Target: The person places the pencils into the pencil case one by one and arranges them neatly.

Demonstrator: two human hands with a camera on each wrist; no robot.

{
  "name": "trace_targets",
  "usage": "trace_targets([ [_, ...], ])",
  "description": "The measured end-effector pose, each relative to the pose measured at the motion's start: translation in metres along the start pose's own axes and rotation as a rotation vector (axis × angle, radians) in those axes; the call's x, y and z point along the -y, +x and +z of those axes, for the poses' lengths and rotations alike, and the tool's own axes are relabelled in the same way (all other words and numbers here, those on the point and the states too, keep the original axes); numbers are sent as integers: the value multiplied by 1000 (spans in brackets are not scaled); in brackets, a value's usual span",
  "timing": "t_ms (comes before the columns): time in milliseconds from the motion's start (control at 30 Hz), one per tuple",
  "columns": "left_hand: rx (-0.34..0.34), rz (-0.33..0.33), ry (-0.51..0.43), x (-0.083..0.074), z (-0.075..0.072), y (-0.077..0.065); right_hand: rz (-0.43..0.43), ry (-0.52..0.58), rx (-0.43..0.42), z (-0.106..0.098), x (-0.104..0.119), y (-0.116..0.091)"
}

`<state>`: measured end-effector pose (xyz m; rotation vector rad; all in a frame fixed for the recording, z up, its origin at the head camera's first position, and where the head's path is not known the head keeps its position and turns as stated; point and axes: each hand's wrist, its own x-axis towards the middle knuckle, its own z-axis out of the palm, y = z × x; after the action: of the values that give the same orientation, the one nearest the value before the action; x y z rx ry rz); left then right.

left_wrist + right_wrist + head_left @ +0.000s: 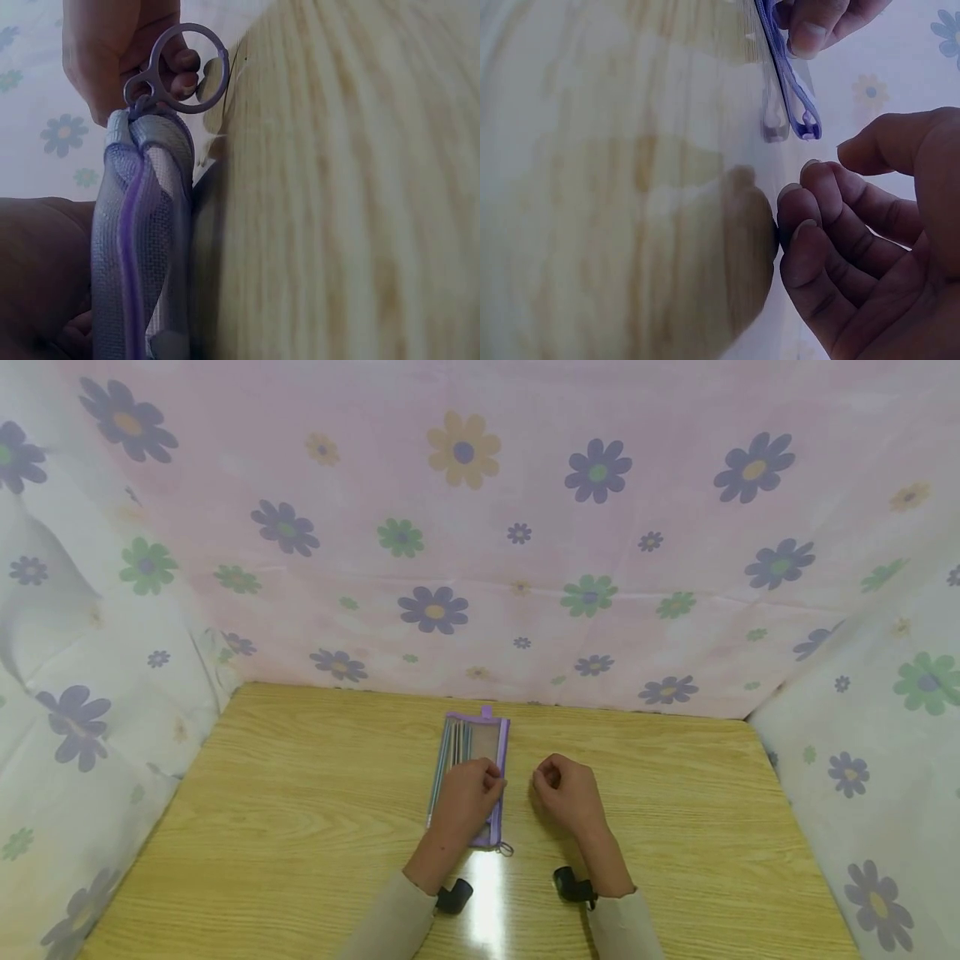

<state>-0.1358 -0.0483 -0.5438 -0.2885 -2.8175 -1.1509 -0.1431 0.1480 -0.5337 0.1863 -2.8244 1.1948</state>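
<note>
A see-through pencil case [487, 739] with purple trim lies on the table, its zip along the right side. Several slim pencils [455, 735] show inside it. My left hand [465, 793] is over the case, fingers bent and tips near the zip. Whether those fingertips pinch the case or only touch it is unclear. At the near end hangs a metal ring [187, 67], large in the left wrist view. To the right of the case, my right hand [570, 789] holds nothing. Its fingers [840, 217] are loosely curled, with the thumb apart from them.
The wood-grain table [300, 793] meets a flower-print cloth [525, 568] at the back, with similar cloth at both sides. Each wrist wears a black camera, one being the left wrist's camera [454, 896]. Light reflects brightly off the table between the forearms.
</note>
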Motion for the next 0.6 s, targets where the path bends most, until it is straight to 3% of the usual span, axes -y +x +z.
trace_targets([
  [267, -20, 51, 90, 2, 2, 0, -4, 1, 3, -1, -1, 1],
  [600, 1, 30, 28, -1, -13, -1, -37, -46, -5, 0, -2, 1],
])
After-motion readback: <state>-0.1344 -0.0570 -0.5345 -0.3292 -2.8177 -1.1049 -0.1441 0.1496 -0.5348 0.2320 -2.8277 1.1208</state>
